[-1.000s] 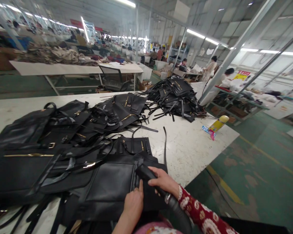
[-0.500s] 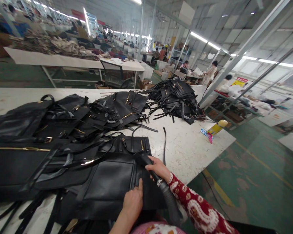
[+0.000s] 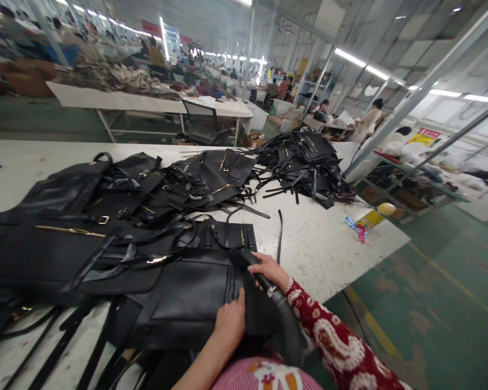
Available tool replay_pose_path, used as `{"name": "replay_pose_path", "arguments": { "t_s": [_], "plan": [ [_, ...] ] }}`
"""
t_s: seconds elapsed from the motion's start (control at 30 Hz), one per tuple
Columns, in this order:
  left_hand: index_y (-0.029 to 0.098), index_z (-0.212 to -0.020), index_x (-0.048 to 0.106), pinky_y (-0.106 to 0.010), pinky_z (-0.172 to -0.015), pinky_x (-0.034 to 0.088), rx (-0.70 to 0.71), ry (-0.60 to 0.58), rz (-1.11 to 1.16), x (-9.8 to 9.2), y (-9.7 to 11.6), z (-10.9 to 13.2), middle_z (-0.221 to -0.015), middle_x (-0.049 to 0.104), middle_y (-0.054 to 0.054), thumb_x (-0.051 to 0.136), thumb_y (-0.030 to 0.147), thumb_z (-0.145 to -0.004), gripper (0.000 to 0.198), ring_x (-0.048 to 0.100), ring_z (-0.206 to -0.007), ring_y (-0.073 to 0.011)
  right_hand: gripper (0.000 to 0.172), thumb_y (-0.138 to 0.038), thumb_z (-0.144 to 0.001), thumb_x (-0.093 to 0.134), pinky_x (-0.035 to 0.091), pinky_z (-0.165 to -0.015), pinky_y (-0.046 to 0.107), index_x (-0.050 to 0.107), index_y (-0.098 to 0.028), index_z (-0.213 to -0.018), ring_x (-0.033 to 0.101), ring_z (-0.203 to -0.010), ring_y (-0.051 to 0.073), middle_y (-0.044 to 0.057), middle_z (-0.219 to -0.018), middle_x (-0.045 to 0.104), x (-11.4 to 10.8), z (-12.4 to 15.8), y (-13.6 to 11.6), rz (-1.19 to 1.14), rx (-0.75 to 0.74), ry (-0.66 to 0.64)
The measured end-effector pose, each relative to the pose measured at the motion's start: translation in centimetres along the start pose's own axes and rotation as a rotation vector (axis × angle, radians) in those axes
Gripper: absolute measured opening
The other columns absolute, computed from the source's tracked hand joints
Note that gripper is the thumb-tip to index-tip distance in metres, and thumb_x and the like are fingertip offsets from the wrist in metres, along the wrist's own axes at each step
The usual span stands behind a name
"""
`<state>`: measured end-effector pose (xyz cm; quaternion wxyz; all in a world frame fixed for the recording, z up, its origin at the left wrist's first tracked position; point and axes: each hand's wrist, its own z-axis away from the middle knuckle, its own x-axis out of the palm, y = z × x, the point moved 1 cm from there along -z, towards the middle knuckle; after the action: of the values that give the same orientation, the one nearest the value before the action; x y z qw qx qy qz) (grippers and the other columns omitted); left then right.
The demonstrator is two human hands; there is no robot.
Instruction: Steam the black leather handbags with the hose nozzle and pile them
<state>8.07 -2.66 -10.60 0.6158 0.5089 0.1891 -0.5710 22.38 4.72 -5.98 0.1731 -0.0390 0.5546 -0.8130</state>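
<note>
Left hand (image 3: 231,318), index finger out, touches the black bag (image 3: 189,292) at the bench's (image 3: 305,244) near edge; whether its tucked fingers pinch anything, I cannot tell. Right hand (image 3: 271,271) grips a black hose nozzle (image 3: 241,258) over the bag's right part.

A single camera rides on the person's head, looking forward and down; I see it take in the left hand (image 3: 231,318) and right hand (image 3: 270,271) from close above, then range wide across the table (image 3: 309,249) and green floor (image 3: 451,271) toward ceiling lights (image 3: 350,58) well beyond.
</note>
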Motion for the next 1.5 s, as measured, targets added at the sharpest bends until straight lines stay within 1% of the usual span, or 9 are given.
{"name": "replay_pose_path", "arguments": {
  "t_s": [0.17,0.3,0.43,0.53,0.77,0.9,1.07,1.37,1.5],
  "plan": [
    [0.015,-0.132,0.034,-0.031,-0.074,0.047,0.012,0.108,0.324,-1.9,-0.1,-1.7,-0.096,0.064,-0.011,0.031,0.018,-0.083,0.050,0.061,-0.082,-0.0182,0.065,-0.022,-0.072,0.059,0.043,-0.038,0.020,0.034,-0.023,-0.131,0.052,-0.045,0.012,-0.002,-0.072,0.057,-1.0,-0.9,-1.9,0.055,-0.156,0.136],
    [0.014,-0.115,0.052,-0.023,-0.054,0.046,-0.018,0.296,0.832,-2.5,-2.8,1.5,-0.080,0.062,-0.004,0.036,0.038,-0.082,0.043,0.058,-0.065,-0.0133,0.065,-0.024,-0.071,0.060,0.043,-0.037,0.021,0.035,-0.023,-0.131,0.051,-0.043,0.012,-0.003,-0.070,0.058,-2.9,3.3,-2.0,0.058,-0.163,0.045],
    [0.012,-0.084,0.056,-0.022,-0.044,0.044,-0.353,0.277,1.259,0.5,-4.0,7.2,-0.062,0.056,-0.001,0.049,0.035,-0.074,0.026,0.057,-0.056,-0.0140,0.063,-0.022,-0.069,0.062,0.040,-0.038,0.020,0.040,-0.022,-0.128,0.049,-0.044,0.010,-0.002,-0.075,0.059,-4.0,8.1,-1.1,0.014,-0.092,-0.127],
    [0.012,-0.091,0.053,-0.029,-0.065,0.053,-0.514,0.233,1.620,3.0,-2.9,9.1,-0.079,0.064,-0.008,0.052,0.026,-0.073,0.023,0.063,-0.072,-0.0173,0.062,-0.019,-0.068,0.062,0.037,-0.040,0.019,0.043,-0.022,-0.127,0.046,-0.045,0.009,-0.001,-0.079,0.061,-3.8,10.5,-0.6,0.000,-0.035,-0.201],
    [0.014,-0.083,0.048,-0.039,-0.082,0.050,-0.535,0.298,2.090,3.7,-0.4,5.2,-0.088,0.066,-0.011,0.042,0.019,-0.082,0.008,0.064,-0.084,-0.0202,0.058,-0.018,-0.064,0.063,0.040,-0.043,0.019,0.051,-0.023,-0.121,0.048,-0.052,0.011,-0.001,-0.087,0.061,-2.5,11.8,-0.6,-0.034,0.019,-0.455],
    [0.014,-0.081,0.047,-0.039,-0.075,0.052,-0.593,0.506,2.100,4.5,-0.2,3.9,-0.078,0.066,-0.007,0.049,0.010,-0.079,0.005,0.065,-0.071,-0.0187,0.058,-0.019,-0.064,0.064,0.042,-0.043,0.018,0.051,-0.024,-0.121,0.048,-0.047,0.009,-0.002,-0.081,0.061,-1.9,10.8,0.2,-0.055,0.028,-0.519],
    [0.014,-0.071,0.043,-0.038,-0.071,0.053,-0.618,0.565,2.077,5.4,0.0,3.6,-0.072,0.066,-0.007,0.049,0.007,-0.079,0.013,0.065,-0.067,-0.0190,0.059,-0.016,-0.066,0.062,0.042,-0.037,0.016,0.049,-0.023,-0.122,0.048,-0.042,0.007,-0.001,-0.083,0.062,-0.8,8.4,0.6,-0.052,-0.014,-0.546],
    [0.009,-0.075,0.056,-0.032,-0.061,0.051,-0.499,0.288,1.904,3.9,-1.0,7.0,-0.072,0.066,-0.013,0.060,0.029,-0.074,0.020,0.064,-0.064,-0.0208,0.057,-0.015,-0.070,0.061,0.039,-0.036,0.016,0.046,-0.025,-0.123,0.049,-0.042,0.008,-0.004,-0.072,0.059,1.8,5.7,-2.3,0.058,-0.254,-0.364],
    [0.014,-0.084,0.057,-0.018,-0.049,0.042,-0.640,0.998,1.461,1.4,-7.1,10.7,-0.061,0.058,0.001,0.065,0.030,-0.065,0.026,0.054,-0.054,-0.0103,0.057,-0.012,-0.070,0.061,0.040,-0.039,0.016,0.045,-0.025,-0.124,0.050,-0.045,0.009,-0.005,-0.070,0.058,2.0,6.1,-3.3,0.084,-0.257,-0.389]
  ]
}}
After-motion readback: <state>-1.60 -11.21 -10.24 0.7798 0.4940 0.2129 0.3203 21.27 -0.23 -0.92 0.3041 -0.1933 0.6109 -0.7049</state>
